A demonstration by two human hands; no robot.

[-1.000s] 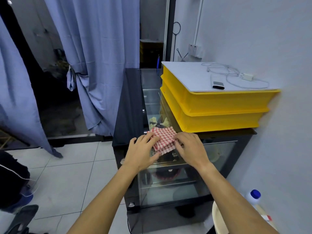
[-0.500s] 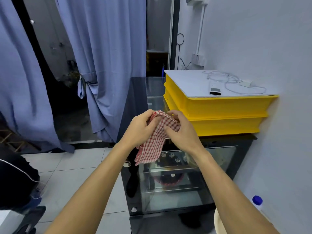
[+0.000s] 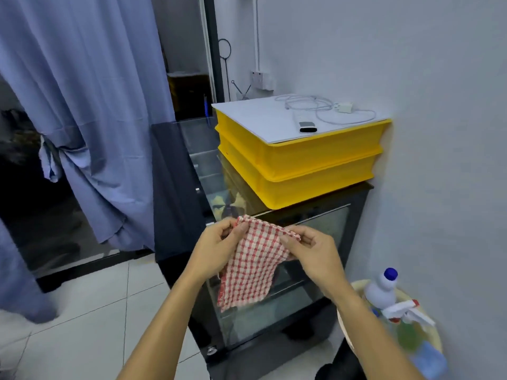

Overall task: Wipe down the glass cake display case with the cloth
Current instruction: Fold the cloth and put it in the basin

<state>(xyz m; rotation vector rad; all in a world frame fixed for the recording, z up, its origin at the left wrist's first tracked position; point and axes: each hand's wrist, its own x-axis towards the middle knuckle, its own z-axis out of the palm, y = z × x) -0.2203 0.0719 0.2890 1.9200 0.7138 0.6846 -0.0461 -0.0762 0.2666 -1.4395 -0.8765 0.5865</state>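
So a second earlier the red-checked cloth [image 3: 253,266] was bunched flat on top of the glass cake display case [image 3: 307,231], both hands pressing it. By this point it had come off the glass completely. The left hand [image 3: 216,246] pinched one top corner, the right hand [image 3: 307,248] pinched the other, and the cloth hung open between them, lower centre of the frame, in front of the case's front pane and not touching it. Looked to me like they were shaking it out or refolding for a clean face, so no actual wiping was happening right then. The stacked yellow crates [image 3: 304,165] sat on the case top, centre right, covering a good chunk of it.
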